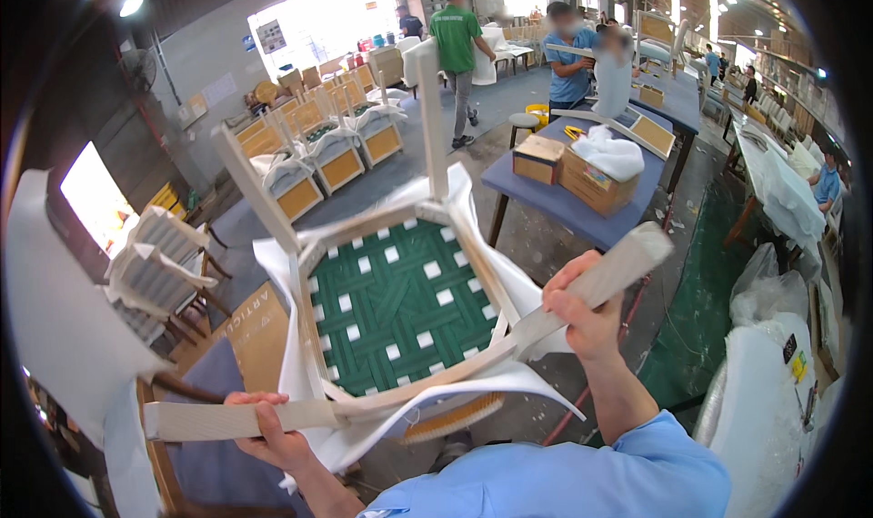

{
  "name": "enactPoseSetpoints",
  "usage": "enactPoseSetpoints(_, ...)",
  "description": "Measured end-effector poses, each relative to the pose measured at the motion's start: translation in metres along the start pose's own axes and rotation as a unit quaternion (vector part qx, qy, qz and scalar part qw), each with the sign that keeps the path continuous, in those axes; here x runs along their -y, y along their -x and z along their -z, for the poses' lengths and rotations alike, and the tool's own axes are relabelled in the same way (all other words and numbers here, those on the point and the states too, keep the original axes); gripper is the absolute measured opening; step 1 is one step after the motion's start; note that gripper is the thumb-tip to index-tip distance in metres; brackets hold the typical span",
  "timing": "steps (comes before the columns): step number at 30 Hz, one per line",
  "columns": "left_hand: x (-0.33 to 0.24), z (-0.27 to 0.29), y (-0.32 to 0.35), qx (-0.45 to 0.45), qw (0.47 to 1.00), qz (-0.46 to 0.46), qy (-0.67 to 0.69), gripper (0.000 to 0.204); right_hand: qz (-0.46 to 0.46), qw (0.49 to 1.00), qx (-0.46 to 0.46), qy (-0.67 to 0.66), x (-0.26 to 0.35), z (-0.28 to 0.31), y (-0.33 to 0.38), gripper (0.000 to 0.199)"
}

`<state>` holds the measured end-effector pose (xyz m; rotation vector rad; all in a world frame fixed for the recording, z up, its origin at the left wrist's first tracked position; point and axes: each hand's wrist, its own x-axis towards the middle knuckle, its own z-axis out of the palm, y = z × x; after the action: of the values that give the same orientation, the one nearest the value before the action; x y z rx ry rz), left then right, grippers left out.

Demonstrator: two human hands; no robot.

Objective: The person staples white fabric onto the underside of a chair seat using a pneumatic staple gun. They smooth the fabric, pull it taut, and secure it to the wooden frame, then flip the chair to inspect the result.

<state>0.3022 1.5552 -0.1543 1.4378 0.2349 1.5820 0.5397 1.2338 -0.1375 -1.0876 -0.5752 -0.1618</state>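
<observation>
An upturned wooden chair frame point(427, 378) is in front of me, its legs pointing up and outward. Dark green woven webbing point(386, 286) fills the seat, with small white squares showing through. White fabric point(536, 383) hangs loose around the seat edge. My left hand point(275, 434) is closed around the near left leg point(186, 422). Around the near right leg point(623, 268), my right hand point(587, 313) is wrapped, with its end sticking out past the fingers. The two far legs point(431, 122) rise untouched. What supports the chair from below is mostly hidden.
To the right, a blue-topped table point(518, 186) carries cardboard boxes point(596, 180). A large white upholstered piece point(64, 291) stands close on the left, near stacked chairs point(159, 263). Plastic-wrapped white pieces point(759, 391) lie at the right. A person in green point(456, 45) walks beyond.
</observation>
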Motion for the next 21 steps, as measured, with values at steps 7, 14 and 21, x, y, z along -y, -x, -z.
enactPoseSetpoints(7, 0.065, -0.019, -0.014, -0.017, 0.995, 0.074, -0.067, 0.017, -0.097, 0.995, 0.034, 0.006, -0.083, -0.012, -0.068, 0.018)
enactPoseSetpoints(14, 0.072, -0.067, 0.005, -0.034, 0.994, 0.013, -0.102, 0.023, -0.094, 0.993, 0.071, -0.026, -0.117, 0.025, -0.121, 0.019)
enactPoseSetpoints(21, 0.068, -0.070, 0.008, -0.029, 0.991, -0.008, -0.128, 0.025, -0.100, 0.991, 0.073, -0.049, -0.119, 0.028, -0.110, 0.017)
